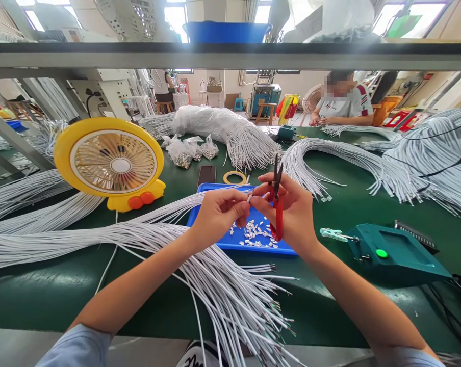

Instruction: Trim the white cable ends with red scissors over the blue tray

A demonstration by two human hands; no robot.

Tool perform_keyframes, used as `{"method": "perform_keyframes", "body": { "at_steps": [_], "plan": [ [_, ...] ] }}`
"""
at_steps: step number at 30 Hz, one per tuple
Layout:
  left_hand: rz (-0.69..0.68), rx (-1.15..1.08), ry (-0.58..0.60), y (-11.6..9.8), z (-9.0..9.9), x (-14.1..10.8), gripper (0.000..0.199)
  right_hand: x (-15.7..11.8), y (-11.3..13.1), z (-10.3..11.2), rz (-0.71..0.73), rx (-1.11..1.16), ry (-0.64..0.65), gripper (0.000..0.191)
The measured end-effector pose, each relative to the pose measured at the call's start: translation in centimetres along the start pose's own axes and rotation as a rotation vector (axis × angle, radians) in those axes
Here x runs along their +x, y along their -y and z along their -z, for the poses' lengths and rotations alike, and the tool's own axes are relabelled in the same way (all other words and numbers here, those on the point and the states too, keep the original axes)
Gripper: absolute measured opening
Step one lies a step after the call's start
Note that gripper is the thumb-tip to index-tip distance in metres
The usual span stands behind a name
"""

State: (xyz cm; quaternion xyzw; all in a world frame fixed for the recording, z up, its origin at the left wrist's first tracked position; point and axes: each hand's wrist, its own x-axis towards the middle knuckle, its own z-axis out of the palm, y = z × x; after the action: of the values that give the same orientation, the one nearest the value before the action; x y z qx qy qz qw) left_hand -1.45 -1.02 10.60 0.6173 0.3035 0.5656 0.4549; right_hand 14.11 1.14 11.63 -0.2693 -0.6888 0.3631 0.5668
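Observation:
Over a blue tray (pixel 263 250), my left hand (pixel 220 214) pinches the end of a white cable (pixel 249 198) between thumb and fingers. My right hand (pixel 297 211) meets it there, thumb and fingertips at the same cable end. Scissors (pixel 278 216) with red handles are held in that right hand, blades pointing up. Small white plastic connectors (pixel 255 232) lie scattered in the tray below. A thick bundle of white cables (pixel 223 278) runs under my left forearm, its stripped ends spread toward the table's front edge. Whatever tiny part sits between my fingertips is too small to make out.
A yellow fan (pixel 119 165) stands left on the green table. A green device (pixel 397 252) sits at the right. Behind the tray are a tape roll (pixel 234 178), bags of small parts (pixel 184 153) and more cable bundles (pixel 249 142). A co-worker (pixel 341 104) sits across.

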Motion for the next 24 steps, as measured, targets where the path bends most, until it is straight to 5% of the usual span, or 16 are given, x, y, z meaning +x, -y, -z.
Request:
{"method": "perform_keyframes", "body": {
  "at_steps": [5, 24],
  "plan": [
    [-0.003, 0.052, -0.072, 0.1, -0.05, 0.0, 0.021, -0.27, 0.4, -0.12, 0.056, -0.031, -0.096, 0.034],
    [-0.074, 0.308, -0.216, 0.54, 0.41, 0.19, 0.022, -0.2, 1.01, 0.04, -0.066, 0.026, -0.023, 0.029]
  ]
}}
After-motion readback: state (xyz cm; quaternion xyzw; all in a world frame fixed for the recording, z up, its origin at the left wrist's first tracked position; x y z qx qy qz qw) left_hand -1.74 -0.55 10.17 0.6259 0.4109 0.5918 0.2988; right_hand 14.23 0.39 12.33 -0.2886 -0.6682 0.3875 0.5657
